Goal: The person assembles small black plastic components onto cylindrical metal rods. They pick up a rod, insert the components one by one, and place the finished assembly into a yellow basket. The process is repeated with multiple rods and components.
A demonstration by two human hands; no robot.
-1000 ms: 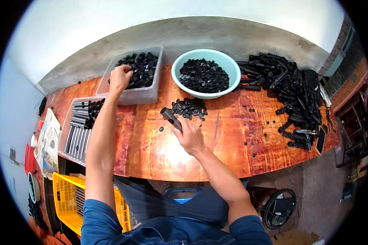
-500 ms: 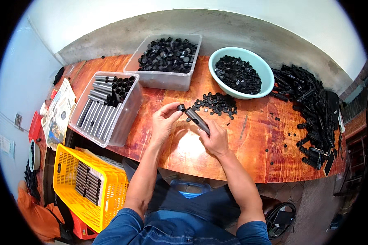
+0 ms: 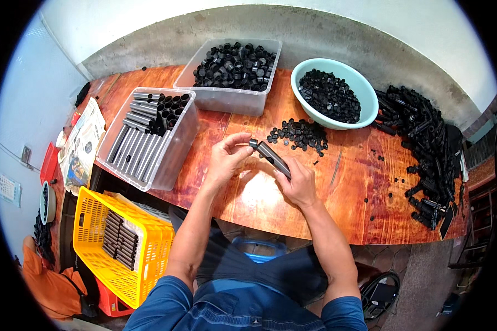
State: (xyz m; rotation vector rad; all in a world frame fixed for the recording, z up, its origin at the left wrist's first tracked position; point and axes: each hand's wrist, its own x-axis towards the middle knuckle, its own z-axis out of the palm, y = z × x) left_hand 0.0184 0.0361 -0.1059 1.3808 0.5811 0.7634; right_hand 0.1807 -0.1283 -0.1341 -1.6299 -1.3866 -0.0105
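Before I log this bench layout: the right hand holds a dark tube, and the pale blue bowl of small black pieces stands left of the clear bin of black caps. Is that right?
Not quite: in the head view, the pale blue bowl stands right of the clear bin of black caps. The right hand does hold a dark tube.

The right hand (image 3: 300,185) is covering one end of the dark tube (image 3: 274,158). At eight o'clock, the view's edge is cutting an orange bundle (image 3: 48,289) (probably cloth); at six, dark trousers (image 3: 220,255) are hiding part of a blue plastic piece (image 3: 261,258).
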